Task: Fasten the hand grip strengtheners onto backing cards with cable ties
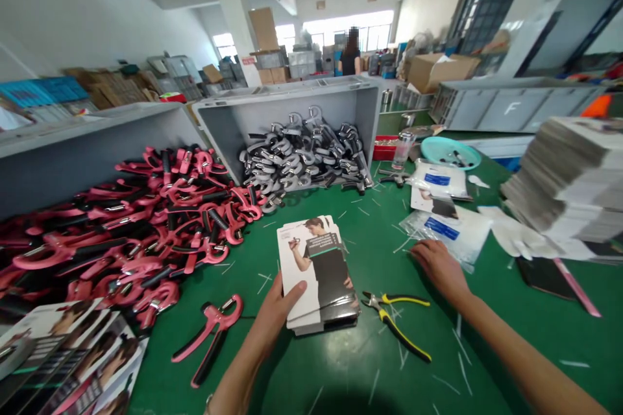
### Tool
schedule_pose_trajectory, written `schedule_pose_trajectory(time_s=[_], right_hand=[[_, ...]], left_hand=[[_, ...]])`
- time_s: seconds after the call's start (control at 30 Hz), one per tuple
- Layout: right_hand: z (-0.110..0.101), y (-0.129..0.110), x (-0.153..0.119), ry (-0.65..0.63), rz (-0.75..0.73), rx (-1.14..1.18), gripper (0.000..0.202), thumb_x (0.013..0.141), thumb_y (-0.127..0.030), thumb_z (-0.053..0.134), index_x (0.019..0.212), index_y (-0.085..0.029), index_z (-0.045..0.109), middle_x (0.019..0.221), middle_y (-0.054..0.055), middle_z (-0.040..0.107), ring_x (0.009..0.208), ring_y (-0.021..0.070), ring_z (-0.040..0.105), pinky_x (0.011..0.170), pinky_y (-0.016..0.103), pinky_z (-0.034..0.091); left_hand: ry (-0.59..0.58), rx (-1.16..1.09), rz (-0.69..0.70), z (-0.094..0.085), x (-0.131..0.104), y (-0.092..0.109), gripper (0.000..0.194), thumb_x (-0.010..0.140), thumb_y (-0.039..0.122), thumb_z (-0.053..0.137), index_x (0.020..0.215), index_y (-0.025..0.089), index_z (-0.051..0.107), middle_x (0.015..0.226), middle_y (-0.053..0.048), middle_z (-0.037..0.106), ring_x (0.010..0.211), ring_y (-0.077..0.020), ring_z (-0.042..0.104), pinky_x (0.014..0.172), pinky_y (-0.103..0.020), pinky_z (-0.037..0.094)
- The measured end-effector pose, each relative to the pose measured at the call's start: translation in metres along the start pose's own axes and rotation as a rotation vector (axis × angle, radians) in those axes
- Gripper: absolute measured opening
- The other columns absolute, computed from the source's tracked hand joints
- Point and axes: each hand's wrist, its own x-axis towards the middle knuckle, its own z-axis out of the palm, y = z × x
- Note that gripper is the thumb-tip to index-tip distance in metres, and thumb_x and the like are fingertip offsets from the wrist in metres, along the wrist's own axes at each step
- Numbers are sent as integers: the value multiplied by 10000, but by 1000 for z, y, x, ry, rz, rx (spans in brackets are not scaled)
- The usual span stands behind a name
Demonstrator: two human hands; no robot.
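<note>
My left hand [283, 303] grips the lower left edge of a stack of printed cards [318, 272], thumb on top. On the green table to the right, my right hand [440, 267] rests with its fingers apart, beside a clear plastic bag with a blue label [442, 228], holding nothing. Between the hands lie cutting pliers [396, 321] with yellow and black handles, jaws near the cards. One pink and black hand grip [211, 334] lies left of my left forearm. More printed cards [73, 356] are at the lower left.
Pink grips [195, 201] spill from a grey crate [97, 133] at left; grey grips [302, 152] fill another crate [287, 92]. A turquoise plate [450, 153], a glass [402, 152] and a tall paper stack [579, 175] stand at right. A person [350, 55] is far behind.
</note>
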Motion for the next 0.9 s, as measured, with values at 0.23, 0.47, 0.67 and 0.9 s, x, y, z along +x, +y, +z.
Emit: schedule_pose_trajectory(time_s=[0.23,0.47,0.67,0.9], right_hand=[[-36,-120,2,-433,279,930,320,940,-492,538,1049,-204,623,817,21,647,538,100,482,529,237,410],[-15,-197,-12,-966,351,1466,318,909,-445,622,944,-131,650,653,-30,573,432,26,317,410,170,238],[-4,-206,-15,-985,328,1325,332,884,-485,633,886,-158,578,753,14,680,416,31,424,414,167,298],[-17,-203,-21,-805,256,1146,323,872,-482,651,800,-169,613,622,-34,585,490,77,521,536,219,426]], left_hand=[[398,519,411,12,-29,14,614,859,383,643,1428,223,475,1466,-127,478,1361,-322,416,1126,-494,331],[-132,289,457,41,-55,54,210,908,332,611,1033,244,756,916,-55,706,860,-192,647,788,-282,507],[87,198,345,34,-51,41,159,845,343,684,911,213,746,847,-41,701,799,-187,626,745,-270,476],[380,344,399,3,-15,24,622,776,399,730,1324,176,538,1215,-130,598,1028,-240,584,894,-364,478]])
